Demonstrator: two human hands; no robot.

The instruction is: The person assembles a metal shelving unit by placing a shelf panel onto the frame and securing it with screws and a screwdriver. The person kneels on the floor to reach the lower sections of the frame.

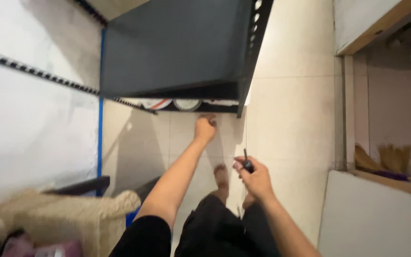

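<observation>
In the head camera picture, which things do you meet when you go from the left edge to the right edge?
Beige fuzzy cushion → left hand reaching under the dark metal shelf → right hand holding a small dark object → straw broom.

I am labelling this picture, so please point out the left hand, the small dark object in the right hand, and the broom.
left hand [206, 127], head view, on the back of the fist.
small dark object [247, 164], head view, on its body above the fingers.
broom [395, 158], head view, on the straw bristles.
</observation>
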